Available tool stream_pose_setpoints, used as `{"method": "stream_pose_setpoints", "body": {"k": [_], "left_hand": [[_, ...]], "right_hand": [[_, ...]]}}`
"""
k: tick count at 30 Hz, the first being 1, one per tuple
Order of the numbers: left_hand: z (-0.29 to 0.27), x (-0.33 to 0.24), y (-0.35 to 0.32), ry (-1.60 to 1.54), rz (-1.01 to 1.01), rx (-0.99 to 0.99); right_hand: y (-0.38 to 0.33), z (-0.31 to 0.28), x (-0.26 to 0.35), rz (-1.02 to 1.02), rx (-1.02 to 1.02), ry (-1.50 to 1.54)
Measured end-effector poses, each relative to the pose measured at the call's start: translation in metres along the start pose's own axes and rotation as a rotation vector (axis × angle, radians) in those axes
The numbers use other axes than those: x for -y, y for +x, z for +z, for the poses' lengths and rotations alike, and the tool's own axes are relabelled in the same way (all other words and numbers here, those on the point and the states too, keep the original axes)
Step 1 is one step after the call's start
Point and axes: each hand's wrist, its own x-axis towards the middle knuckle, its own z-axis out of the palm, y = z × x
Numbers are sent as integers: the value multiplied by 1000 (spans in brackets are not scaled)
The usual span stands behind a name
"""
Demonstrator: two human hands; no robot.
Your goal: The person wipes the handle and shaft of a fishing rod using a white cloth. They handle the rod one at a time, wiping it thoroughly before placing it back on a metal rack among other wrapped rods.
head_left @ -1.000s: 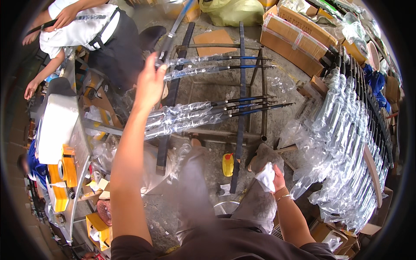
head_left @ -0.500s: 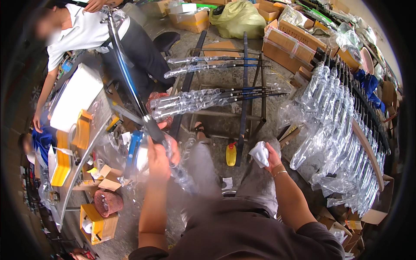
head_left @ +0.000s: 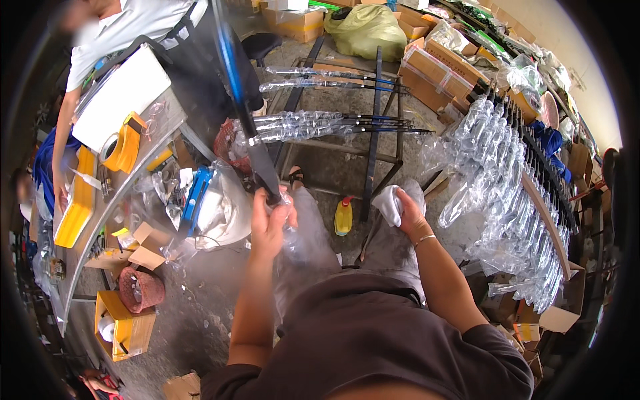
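My left hand (head_left: pixel 270 220) is closed around the lower end of a black-and-blue fishing rod (head_left: pixel 231 73), close to my left knee. Clear plastic wrap shows around the grip by my fingers. The rod slants up and away, and its far end runs out of the picture at the top. Over my right thigh, my right hand (head_left: pixel 412 217) grips a folded white cloth (head_left: pixel 387 205). Ahead of me, several more rods (head_left: pixel 320 125) with plastic-wrapped grips lie across a metal frame (head_left: pixel 377 133). A yellow bottle (head_left: pixel 343 217) with a red cap stands between my feet.
At right, a long row of plastic-wrapped rods (head_left: pixel 487 193) leans on a rack. A co-worker (head_left: pixel 133 27) stands at far left behind a table with a white box (head_left: pixel 123 100) and yellow tape rolls (head_left: pixel 123 143). Cartons (head_left: pixel 437 73) and a green sack (head_left: pixel 367 32) lie at the back.
The rod in my left hand has swung more upright, and my left hand has shifted slightly right and down. The co-worker's hand near the rod's top has left view. My right hand still holds the cloth.
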Motion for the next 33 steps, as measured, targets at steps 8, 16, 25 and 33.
{"method": "stream_pose_setpoints", "body": {"k": [8, 16, 25, 33], "left_hand": [[10, 9, -10, 32, 19, -94], [-1, 1, -10, 53, -41, -210], [8, -5, -1, 139, -177, -187], [16, 18, -10, 401, -34, -362]], "right_hand": [[-9, 5, 6, -40, -18, -10], [-46, 46, 11, -26, 109, 198], [-42, 9, 23, -130, 168, 247], [5, -22, 9, -35, -8, 405]]}}
